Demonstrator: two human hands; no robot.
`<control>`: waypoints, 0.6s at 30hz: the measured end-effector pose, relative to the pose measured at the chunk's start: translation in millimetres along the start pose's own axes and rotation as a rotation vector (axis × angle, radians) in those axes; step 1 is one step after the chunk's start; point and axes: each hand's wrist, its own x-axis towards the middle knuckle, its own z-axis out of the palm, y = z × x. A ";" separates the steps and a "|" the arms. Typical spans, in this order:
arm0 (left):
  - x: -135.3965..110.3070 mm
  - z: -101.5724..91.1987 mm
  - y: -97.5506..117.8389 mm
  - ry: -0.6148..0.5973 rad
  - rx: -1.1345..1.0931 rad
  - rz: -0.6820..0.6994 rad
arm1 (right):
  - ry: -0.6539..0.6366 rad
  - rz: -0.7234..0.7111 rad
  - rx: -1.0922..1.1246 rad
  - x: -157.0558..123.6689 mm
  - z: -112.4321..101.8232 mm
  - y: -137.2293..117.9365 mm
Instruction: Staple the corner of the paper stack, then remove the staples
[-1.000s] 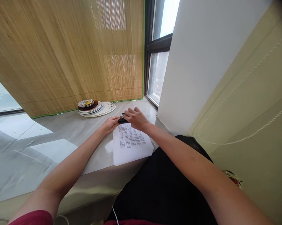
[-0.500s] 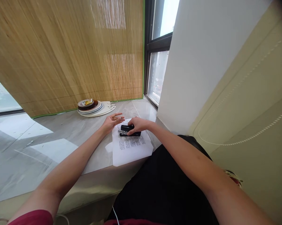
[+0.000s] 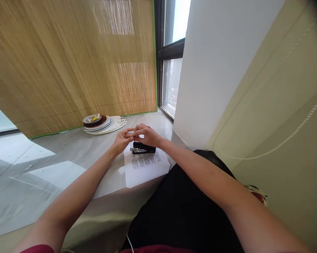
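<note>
Stapler [image 3: 145, 149] on paper [image 3: 147, 173], left hand [image 3: 122, 141] half-curled, meeting half-curled right hand [image 3: 147, 135]

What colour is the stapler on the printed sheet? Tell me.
The stapler is black, with silvery metal at one end; head view.

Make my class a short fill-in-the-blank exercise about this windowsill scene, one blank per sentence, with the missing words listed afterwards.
1. Near the bare left hand and bare right hand, a black stapler lies on a white printed sheet of ____.
2. The stapler's silver metal end points toward the person's ____ side.
3. The pile of round and oval plates stands near a slatted bamboo blind whose narrow edging is coloured ____.

Missing words: paper; left; green.
</note>
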 end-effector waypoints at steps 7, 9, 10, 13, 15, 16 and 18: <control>2.0 -0.1 0.5 0.015 0.074 0.042 | 0.021 -0.008 0.006 4.2 -6.0 2.6; 4.9 -6.2 1.0 0.131 0.170 0.087 | 0.055 0.076 -0.042 4.3 -16.0 9.7; 6.4 -11.4 1.1 0.222 0.267 0.113 | 0.076 0.156 -0.093 3.0 -22.7 15.3; 9.0 -34.1 -1.4 0.460 0.769 0.137 | 0.050 0.525 -0.335 -7.3 -43.0 36.9; 9.0 -50.6 -5.9 0.499 1.090 0.077 | -0.076 0.800 -0.483 -16.9 -50.8 50.6; 8.8 -57.8 -8.7 0.503 1.187 0.041 | -0.139 0.909 -0.530 -21.4 -51.9 56.0; 8.4 -68.6 -13.4 0.442 1.291 -0.016 | -0.221 1.036 -0.572 -28.0 -49.7 63.2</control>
